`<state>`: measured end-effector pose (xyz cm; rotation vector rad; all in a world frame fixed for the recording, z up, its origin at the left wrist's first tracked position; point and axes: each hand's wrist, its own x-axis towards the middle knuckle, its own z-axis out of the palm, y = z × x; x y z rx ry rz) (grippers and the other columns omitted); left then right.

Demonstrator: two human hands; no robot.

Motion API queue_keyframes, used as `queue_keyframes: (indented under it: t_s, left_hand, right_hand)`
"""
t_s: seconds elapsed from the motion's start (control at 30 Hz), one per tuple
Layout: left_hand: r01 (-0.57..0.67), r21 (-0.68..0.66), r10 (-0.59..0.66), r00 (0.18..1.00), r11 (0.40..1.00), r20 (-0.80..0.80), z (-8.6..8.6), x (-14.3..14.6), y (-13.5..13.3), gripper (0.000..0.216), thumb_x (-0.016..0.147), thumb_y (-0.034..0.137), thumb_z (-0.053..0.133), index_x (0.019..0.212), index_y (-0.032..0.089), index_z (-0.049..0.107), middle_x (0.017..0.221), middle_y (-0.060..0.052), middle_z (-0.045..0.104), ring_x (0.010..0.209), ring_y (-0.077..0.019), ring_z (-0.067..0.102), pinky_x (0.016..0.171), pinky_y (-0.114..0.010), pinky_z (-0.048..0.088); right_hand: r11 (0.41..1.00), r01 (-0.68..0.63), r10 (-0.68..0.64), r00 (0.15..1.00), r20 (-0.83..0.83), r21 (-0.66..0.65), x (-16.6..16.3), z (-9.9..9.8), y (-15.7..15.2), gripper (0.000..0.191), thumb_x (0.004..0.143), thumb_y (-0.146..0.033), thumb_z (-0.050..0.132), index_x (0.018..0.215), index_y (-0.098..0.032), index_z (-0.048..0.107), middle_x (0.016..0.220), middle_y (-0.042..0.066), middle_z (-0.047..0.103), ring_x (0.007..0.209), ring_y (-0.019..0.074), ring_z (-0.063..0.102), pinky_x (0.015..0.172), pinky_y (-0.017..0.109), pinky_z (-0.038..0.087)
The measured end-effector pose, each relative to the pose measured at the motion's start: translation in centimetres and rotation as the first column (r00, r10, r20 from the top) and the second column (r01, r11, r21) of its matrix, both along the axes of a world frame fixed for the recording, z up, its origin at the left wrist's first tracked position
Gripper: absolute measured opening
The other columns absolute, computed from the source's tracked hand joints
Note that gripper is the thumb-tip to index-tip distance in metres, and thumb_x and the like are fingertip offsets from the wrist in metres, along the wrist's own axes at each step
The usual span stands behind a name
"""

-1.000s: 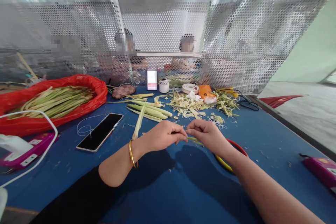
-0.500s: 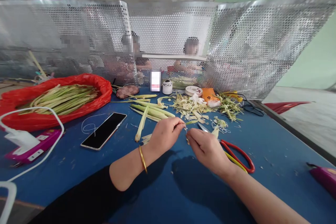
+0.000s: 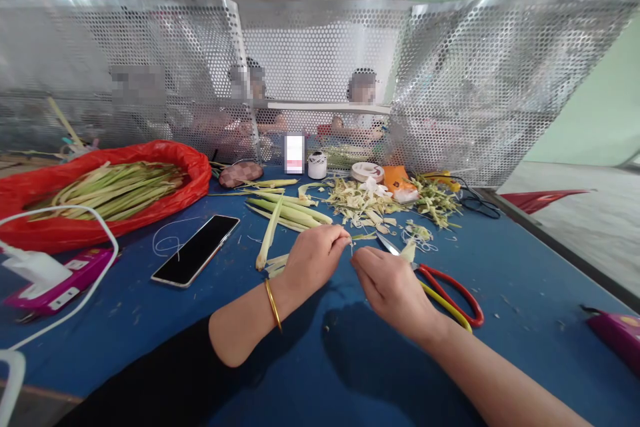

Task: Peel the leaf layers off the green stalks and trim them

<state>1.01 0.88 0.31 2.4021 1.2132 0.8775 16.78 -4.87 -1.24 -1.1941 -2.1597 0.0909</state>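
Over the blue table, my left hand [image 3: 317,252] is closed in a pinch, a gold bangle on its wrist. A thin white thread [image 3: 351,246] shows at its fingertips. A short green strip [image 3: 364,236] appears just beyond them. My right hand [image 3: 393,280] is closed too, its fingers curled a little below and right of the left fingertips; what it grips is hidden. Scissors [image 3: 453,290] with red and yellow handles lie beside and partly behind my right wrist. Several pale green stalks [image 3: 293,211] lie past my left hand.
A red bag [image 3: 200,170] of long green stalks [image 3: 120,190] lies left, near a black phone [image 3: 196,252] and purple power strip [image 3: 83,277]. Pale husk scraps [image 3: 360,202], a tape roll [image 3: 367,172] and a white spool [image 3: 317,165] lie before a perforated metal screen [image 3: 320,40]. People sit behind it.
My hands stay closed near each other; the right one has shifted slightly, its fingertips still close to the left. The whole view has drifted a little.
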Motion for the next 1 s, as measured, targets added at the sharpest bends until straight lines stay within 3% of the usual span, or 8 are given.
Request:
queue_keyframes:
  t_s: [0.2, 0.4, 0.53, 0.63, 0.7, 0.8, 0.9, 1.0]
  left_hand:
    - [0.039, 0.057, -0.036, 0.998, 0.998, -0.051, 0.0, -0.1, 0.0, 0.021, 0.094, 0.029, 0.044, 0.092, 0.021, 0.063, 0.09, -0.001, 0.07, 0.084, -0.0169, 0.064, 0.07, -0.025, 0.04]
    - [0.06, 0.117, -0.03, 0.971, 0.991, -0.237, 0.1, -0.1, -0.4, 0.025, 0.094, 0.026, 0.041, 0.088, 0.021, 0.064, 0.086, -0.003, 0.069, 0.081, -0.0186, 0.063, 0.066, -0.027, 0.038]
    - [0.218, -0.103, -0.238, 0.939, 0.97, -0.249, 0.7, -0.5, -0.2, 0.019, 0.086, 0.023, 0.051, 0.081, 0.02, 0.069, 0.078, -0.002, 0.07, 0.075, -0.018, 0.062, 0.064, -0.026, 0.037]
    - [0.35, -0.41, -0.415, 0.907, 0.842, -0.077, 1.4, -0.8, 0.1, 0.017, 0.083, 0.021, 0.054, 0.081, 0.019, 0.07, 0.065, 0.001, 0.064, 0.064, -0.0133, 0.057, 0.061, -0.023, 0.038]
    - [0.408, -0.535, -0.439, 0.895, 0.74, 0.076, 2.0, -1.0, 0.1, 0.018, 0.084, 0.024, 0.054, 0.083, 0.017, 0.071, 0.061, 0.002, 0.06, 0.06, -0.0114, 0.054, 0.059, -0.022, 0.038]
    - [0.448, -0.587, -0.393, 0.891, 0.674, 0.228, 2.5, -1.1, 0.0, 0.021, 0.085, 0.03, 0.055, 0.085, 0.015, 0.07, 0.062, 0.002, 0.057, 0.058, -0.0099, 0.048, 0.057, -0.021, 0.036]
    - [0.426, -0.601, -0.316, 0.905, 0.676, 0.286, 2.7, -0.8, -0.3, 0.021, 0.084, 0.032, 0.056, 0.085, 0.015, 0.068, 0.062, 0.003, 0.054, 0.056, -0.0087, 0.043, 0.055, -0.021, 0.033]
    - [0.377, -0.564, -0.236, 0.922, 0.735, 0.308, 2.6, -0.6, -0.3, 0.019, 0.083, 0.03, 0.056, 0.082, 0.015, 0.067, 0.062, 0.003, 0.054, 0.057, -0.0091, 0.044, 0.056, -0.021, 0.034]
  right_hand:
    - [0.998, 0.016, -0.014, 0.999, -0.032, 0.053, -0.1, -0.5, 0.2, 0.026, 0.094, -0.014, 0.037, 0.069, -0.023, 0.031, 0.064, -0.002, 0.041, 0.055, 0.0131, 0.038, 0.053, 0.027, 0.026]
    - [0.997, -0.017, 0.017, 1.0, 0.007, 0.077, 0.2, -0.1, 0.3, 0.026, 0.093, -0.013, 0.037, 0.069, -0.022, 0.038, 0.063, -0.002, 0.043, 0.054, 0.0133, 0.037, 0.052, 0.027, 0.027]
    - [0.999, -0.001, 0.002, 0.999, -0.035, 0.033, 1.2, 0.8, 0.7, 0.024, 0.093, -0.016, 0.04, 0.071, -0.02, 0.049, 0.068, 0.001, 0.05, 0.061, 0.0139, 0.046, 0.056, 0.025, 0.033]
    - [0.993, 0.021, -0.045, 0.978, -0.206, -0.117, 2.1, 1.1, 1.6, 0.024, 0.091, -0.023, 0.047, 0.069, -0.02, 0.055, 0.068, 0.002, 0.056, 0.065, 0.0142, 0.05, 0.06, 0.025, 0.037]
    - [0.952, -0.009, -0.094, 0.943, -0.32, -0.305, 2.5, 1.0, 2.3, 0.024, 0.087, -0.03, 0.052, 0.067, -0.02, 0.058, 0.061, 0.0, 0.055, 0.059, 0.0132, 0.048, 0.055, 0.025, 0.036]
    - [0.825, -0.134, -0.188, 0.851, -0.491, -0.549, 2.5, 0.6, 2.8, 0.029, 0.082, -0.041, 0.057, 0.064, -0.019, 0.059, 0.052, -0.003, 0.051, 0.048, 0.0106, 0.042, 0.048, 0.024, 0.033]
    - [0.746, -0.257, -0.28, 0.716, -0.639, -0.615, 1.8, 0.0, 2.7, 0.032, 0.075, -0.046, 0.064, 0.061, -0.018, 0.057, 0.052, -0.003, 0.054, 0.044, 0.0087, 0.041, 0.045, 0.023, 0.033]
    - [0.73, -0.321, -0.339, 0.597, -0.727, -0.604, 1.1, -0.6, 2.5, 0.026, 0.072, -0.041, 0.067, 0.062, -0.018, 0.058, 0.044, -0.008, 0.041, 0.04, 0.0071, 0.032, 0.045, 0.023, 0.035]
